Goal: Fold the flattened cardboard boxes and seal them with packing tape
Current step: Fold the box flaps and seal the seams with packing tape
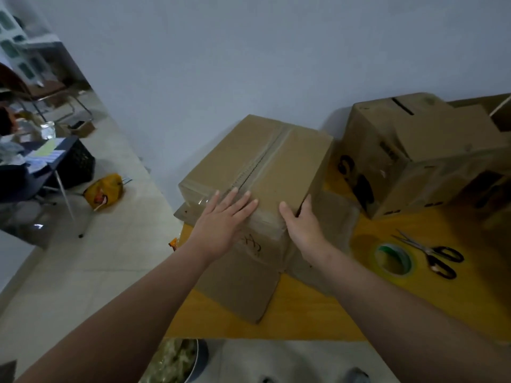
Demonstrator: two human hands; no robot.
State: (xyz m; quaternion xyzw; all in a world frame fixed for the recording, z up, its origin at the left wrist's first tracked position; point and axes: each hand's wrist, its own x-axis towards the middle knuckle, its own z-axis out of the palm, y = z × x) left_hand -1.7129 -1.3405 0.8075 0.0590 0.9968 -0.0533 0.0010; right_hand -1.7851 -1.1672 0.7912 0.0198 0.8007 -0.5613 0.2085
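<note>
Cardboard box [287,167] at centre frame gets our flat left hand [224,219] pressing the tape seam [269,154] down while our right hand [302,226] grips its corner, steadying it.

Fingers of the right hand [302,225] vanish behind the side of the box [276,158]. Just beside the left hand [224,219], a scribble [253,244] is too blurred to read. Below the left arm, a bowl [201,357] is cut by the bottom edge.

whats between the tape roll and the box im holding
Head view: the right hand gripping the box corner, then flat cardboard lying on the table, up to the tape roll.
</note>
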